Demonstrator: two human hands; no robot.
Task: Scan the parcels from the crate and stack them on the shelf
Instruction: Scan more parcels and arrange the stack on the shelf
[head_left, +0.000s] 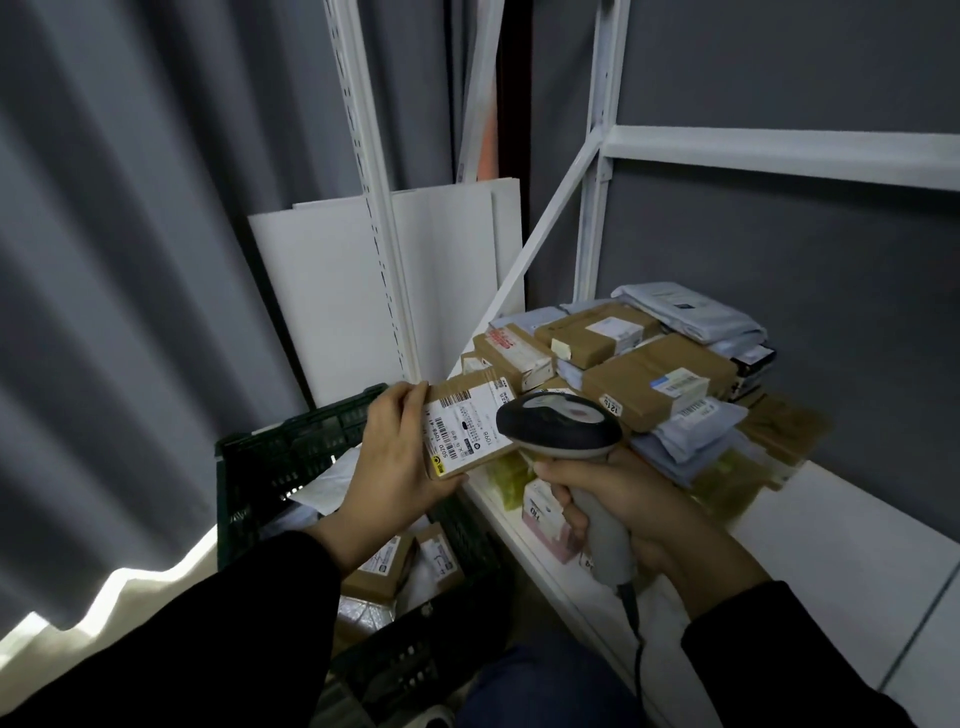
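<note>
My left hand (396, 457) grips a small brown parcel (470, 427) with a white barcode label, held above the crate's right edge. My right hand (628, 512) grips the grey handle of a barcode scanner (558, 423), whose dark head sits right beside the parcel's label and covers its right end. The dark green crate (291, 452) stands on the floor below my left hand, with several brown boxes and a white bag inside. On the white shelf (810, 561) to the right lies a pile of brown boxes (649, 384) and grey mailer bags (691, 312).
White shelf uprights (374, 171) and a diagonal brace rise behind the crate, with white boards (332, 291) leaning against the grey wall. A pink box (545, 519) and a yellow packet (506, 475) sit near the shelf's front edge. Grey curtain hangs at the left.
</note>
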